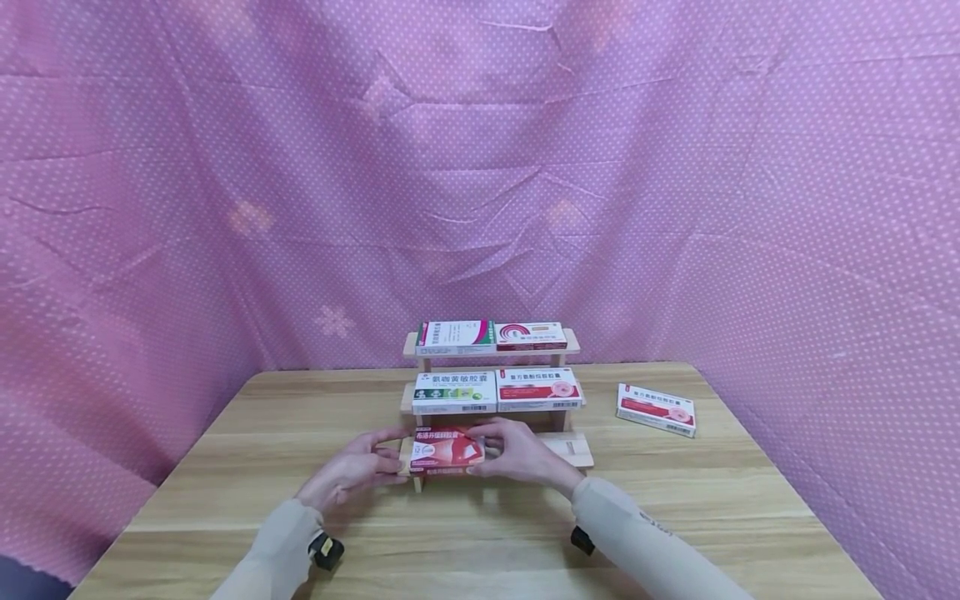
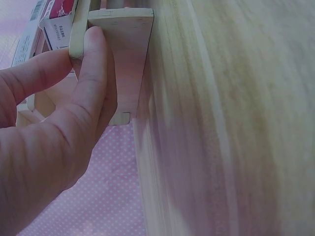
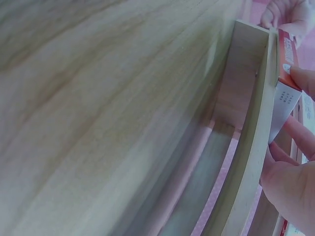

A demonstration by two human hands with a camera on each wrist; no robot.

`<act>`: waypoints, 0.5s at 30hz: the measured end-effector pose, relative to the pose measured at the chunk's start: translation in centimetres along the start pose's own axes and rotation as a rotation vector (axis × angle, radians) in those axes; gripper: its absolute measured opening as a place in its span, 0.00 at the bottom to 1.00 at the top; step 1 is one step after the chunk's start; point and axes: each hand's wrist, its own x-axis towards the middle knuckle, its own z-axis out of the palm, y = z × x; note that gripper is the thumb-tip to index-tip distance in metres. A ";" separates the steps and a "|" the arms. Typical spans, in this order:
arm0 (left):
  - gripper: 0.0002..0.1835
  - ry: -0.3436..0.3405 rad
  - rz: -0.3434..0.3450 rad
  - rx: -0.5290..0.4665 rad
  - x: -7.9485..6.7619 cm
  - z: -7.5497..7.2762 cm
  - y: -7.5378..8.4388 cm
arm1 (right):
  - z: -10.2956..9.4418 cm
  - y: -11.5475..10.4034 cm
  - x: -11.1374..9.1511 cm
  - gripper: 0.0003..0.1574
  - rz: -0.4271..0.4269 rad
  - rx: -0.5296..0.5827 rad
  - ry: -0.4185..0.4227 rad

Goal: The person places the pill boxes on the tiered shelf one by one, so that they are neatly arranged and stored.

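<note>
A red medicine box lies at the left end of the lowest tier of a wooden stepped rack. My right hand grips the box by its right end, with the thumb on the near side and fingers behind; the right wrist view shows the white end panel of the box between them. At the rack's left end, my left hand pinches the tip of the lowest board between thumb and finger, close beside the red box.
The middle tier holds a green-and-white box and a red-and-white box. On the top tier are a green-edged box and another red-and-white box. One more medicine box lies on the wooden table, right of the rack.
</note>
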 end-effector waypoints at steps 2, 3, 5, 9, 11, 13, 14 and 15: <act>0.40 0.003 -0.003 -0.001 0.0 0.0 0.0 | 0.0 0.0 0.0 0.39 -0.003 -0.006 -0.004; 0.40 0.004 -0.002 0.001 0.0 0.0 0.0 | 0.0 0.0 0.1 0.39 -0.005 -0.007 -0.005; 0.40 0.003 -0.003 -0.001 -0.1 0.0 0.1 | 0.0 0.0 0.1 0.39 -0.005 -0.007 -0.006; 0.39 -0.001 -0.009 -0.017 -0.1 0.0 0.1 | 0.0 0.1 0.0 0.42 0.013 0.005 -0.006; 0.39 -0.006 -0.016 -0.027 -0.1 0.0 0.1 | -0.1 0.3 -0.1 0.44 0.029 0.016 -0.009; 0.39 -0.005 -0.017 -0.024 -0.2 0.0 0.1 | -0.3 0.4 -0.3 0.45 0.046 0.026 -0.011; 0.39 -0.006 -0.018 -0.022 -0.2 0.0 0.1 | -0.4 0.4 -0.4 0.44 0.051 0.034 -0.012; 0.40 -0.008 -0.017 -0.021 -0.2 0.0 0.2 | -0.5 0.5 -0.6 0.44 0.053 0.048 -0.015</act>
